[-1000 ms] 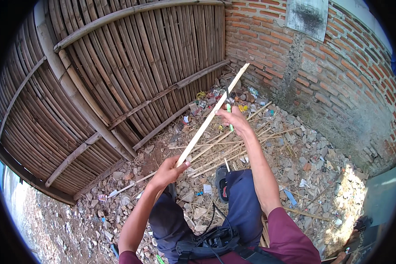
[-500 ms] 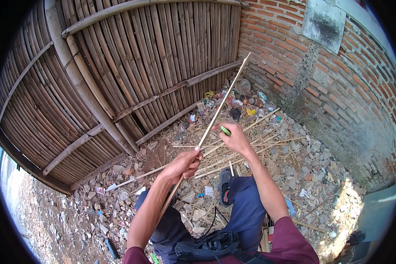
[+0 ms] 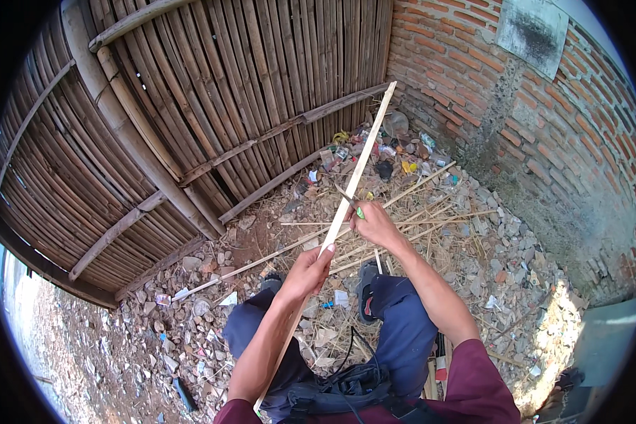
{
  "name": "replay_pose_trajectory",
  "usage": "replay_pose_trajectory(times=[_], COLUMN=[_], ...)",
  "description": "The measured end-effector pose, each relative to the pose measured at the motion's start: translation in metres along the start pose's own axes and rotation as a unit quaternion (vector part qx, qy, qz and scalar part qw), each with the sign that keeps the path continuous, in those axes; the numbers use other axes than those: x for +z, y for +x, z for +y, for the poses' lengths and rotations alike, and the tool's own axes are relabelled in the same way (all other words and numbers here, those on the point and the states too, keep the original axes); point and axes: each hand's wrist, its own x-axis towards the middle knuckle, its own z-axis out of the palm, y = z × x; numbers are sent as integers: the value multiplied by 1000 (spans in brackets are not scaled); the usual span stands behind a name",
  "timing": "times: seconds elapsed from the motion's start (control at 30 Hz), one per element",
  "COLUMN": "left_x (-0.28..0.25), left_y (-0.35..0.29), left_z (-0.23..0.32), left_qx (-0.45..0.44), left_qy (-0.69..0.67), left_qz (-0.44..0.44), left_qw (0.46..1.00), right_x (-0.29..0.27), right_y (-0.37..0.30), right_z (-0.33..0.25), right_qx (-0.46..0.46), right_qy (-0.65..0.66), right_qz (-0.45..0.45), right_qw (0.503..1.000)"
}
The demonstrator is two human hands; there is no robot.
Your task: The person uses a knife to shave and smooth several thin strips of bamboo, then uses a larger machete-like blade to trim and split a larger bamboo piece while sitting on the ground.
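Observation:
A long pale bamboo strip [image 3: 364, 152] slants up and away from my lap, its broad flat face showing. My left hand [image 3: 307, 273] is closed around its middle, thumb lying along the strip. My right hand [image 3: 376, 225] grips a knife [image 3: 348, 198] with a green handle. The dark blade crosses the strip just above my left hand and seems to touch it. Most of the knife handle is hidden in my fingers. The strip's lower end runs under my left forearm beside my thigh.
More bamboo strips [image 3: 420, 225] lie crossed on the stony ground ahead. A bamboo-slat fence [image 3: 261, 85] rises at the left, a brick wall [image 3: 466, 92] at the right, with litter [image 3: 385, 169] in their corner. A black bag [image 3: 346, 389] with a cord rests at my lap.
My right hand's knife now lies across the strip, its blade visible. The strip has turned to show a wider face, and my left hand sits slightly lower and further right.

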Motion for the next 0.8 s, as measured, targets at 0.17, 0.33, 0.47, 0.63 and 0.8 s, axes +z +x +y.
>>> replay_pose_trajectory(times=[0.17,0.33,0.47,0.63,0.8], left_x=[2,5,12,26,33], left_y=[2,-3,-15,-39,-51], left_z=[-16,-24,-13,-19,-21], left_qx=[40,83,111,111,147], left_qy=[34,152,172,161,184], left_qz=[45,107,125,99,118], left_qw=[998,979,971,976,965], right_x=[2,3,-1,-40,-45], right_y=[9,14,19,26,19], right_z=[1,8,22,53,59], right_qx=[-74,-64,-60,-3,61], right_qy=[-148,-202,-160,-72,-55], right_qz=[88,75,159,272,250], right_qw=[982,975,972,960,965])
